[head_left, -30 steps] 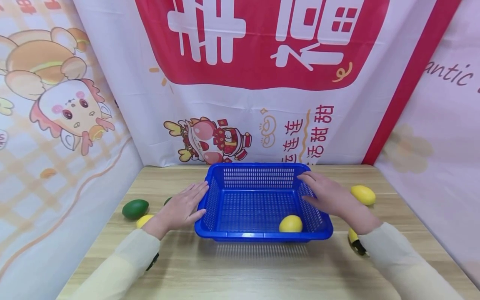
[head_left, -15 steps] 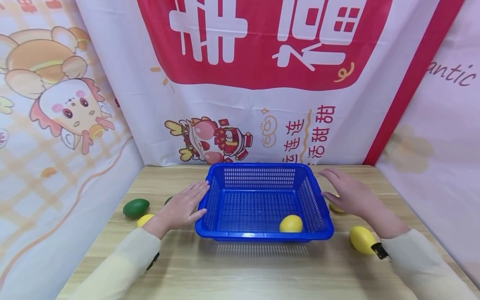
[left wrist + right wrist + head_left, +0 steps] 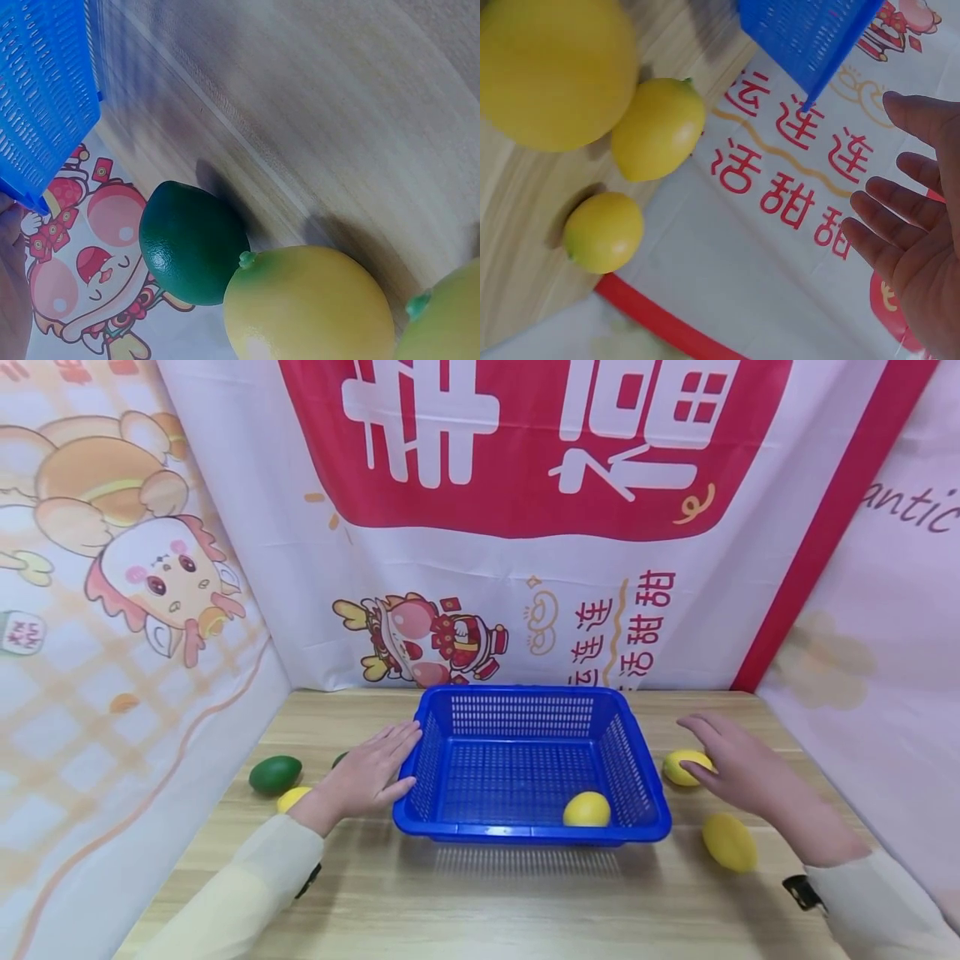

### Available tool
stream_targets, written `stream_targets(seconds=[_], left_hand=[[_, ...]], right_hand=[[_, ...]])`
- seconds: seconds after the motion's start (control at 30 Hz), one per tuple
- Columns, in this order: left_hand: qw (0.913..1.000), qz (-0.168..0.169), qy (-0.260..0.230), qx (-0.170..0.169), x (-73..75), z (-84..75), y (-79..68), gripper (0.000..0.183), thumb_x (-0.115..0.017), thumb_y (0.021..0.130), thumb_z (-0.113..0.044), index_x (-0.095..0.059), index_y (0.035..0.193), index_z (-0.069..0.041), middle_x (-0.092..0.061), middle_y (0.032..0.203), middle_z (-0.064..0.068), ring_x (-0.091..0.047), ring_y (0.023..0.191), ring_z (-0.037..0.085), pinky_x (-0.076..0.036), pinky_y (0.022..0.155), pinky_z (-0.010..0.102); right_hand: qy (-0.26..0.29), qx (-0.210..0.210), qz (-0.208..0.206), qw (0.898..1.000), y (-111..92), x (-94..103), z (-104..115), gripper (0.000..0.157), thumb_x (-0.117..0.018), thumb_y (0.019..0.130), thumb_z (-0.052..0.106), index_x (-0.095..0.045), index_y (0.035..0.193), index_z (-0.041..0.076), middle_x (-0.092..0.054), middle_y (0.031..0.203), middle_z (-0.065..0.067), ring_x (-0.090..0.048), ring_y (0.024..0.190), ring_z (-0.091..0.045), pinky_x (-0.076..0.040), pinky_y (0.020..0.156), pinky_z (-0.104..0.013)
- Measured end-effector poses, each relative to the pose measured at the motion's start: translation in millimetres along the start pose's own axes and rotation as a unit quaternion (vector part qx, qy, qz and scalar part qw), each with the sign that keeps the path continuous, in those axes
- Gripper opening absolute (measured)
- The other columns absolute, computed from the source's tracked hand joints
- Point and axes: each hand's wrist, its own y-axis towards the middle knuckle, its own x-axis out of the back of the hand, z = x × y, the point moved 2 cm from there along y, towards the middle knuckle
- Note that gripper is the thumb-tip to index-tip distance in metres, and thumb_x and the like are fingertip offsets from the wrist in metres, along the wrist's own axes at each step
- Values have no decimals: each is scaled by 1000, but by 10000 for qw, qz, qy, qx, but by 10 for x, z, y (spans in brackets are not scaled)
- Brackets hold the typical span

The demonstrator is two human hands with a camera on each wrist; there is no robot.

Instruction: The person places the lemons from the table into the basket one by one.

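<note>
My left hand (image 3: 367,774) rests on the left rim of a blue plastic basket (image 3: 525,832), fingers extended. Inside the basket, at the front right, lies a lemon (image 3: 587,810). My right hand (image 3: 738,768) hovers right of the basket, fingers apart and nothing in them. Beneath its thumb is a lemon (image 3: 681,769) on the table. A nearer lemon (image 3: 730,842) lies left of the right forearm. The right wrist view shows the open palm and, beside the lemons there, a farther lemon (image 3: 604,232), which the hand hides in the head view.
On the left lie a dark green lemon-shaped fruit (image 3: 275,775) and a lemon (image 3: 292,798) partly behind my left hand. Another dark green fruit (image 3: 339,760) peeks out past the fingers. Printed cloth (image 3: 487,610) hangs behind the wooden table (image 3: 480,910).
My right hand has left the inside of the basket's right edge and moved right, over the lemons there. The left hand has stayed on the rim.
</note>
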Motion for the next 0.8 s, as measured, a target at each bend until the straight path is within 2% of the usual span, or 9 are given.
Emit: stream_targets(seconds=[0.13,0.3,0.57,0.8], left_hand=[[10000,35,15,18,-9,8,-3,72,-46,98,-44,-27,151,3,-25,157,17,-20,145,29,-20,116,45],[10000,-11,-9,2,-17,9,-7,73,-46,98,-44,-27,151,3,-26,156,17,-23,144,32,-21,116,46],[9999,-85,-32,-43,-27,8,-3,73,-50,97,-41,-29,150,4,-28,156,18,-26,142,34,-23,115,48],[10000,-41,-10,-17,-30,14,-6,72,-48,98,-43,-29,150,3,-27,156,18,-24,143,32,-21,116,45]], right_hand=[[5,96,-120,9999,-85,-41,-49,61,-84,73,11,-54,124,-4,-59,114,-21,-59,97,-37,-53,80,-56],[63,192,-249,9995,-188,-99,-91,57,-84,73,9,-56,120,-6,-60,111,-21,-58,99,-38,-52,81,-57],[193,-225,-20,9996,-361,-197,-141,55,-81,76,14,-57,121,-5,-61,114,-24,-58,104,-43,-48,85,-61],[469,-607,391,9963,-466,-272,-149,56,-78,80,19,-54,127,-3,-56,123,-27,-54,111,-47,-44,89,-63]])
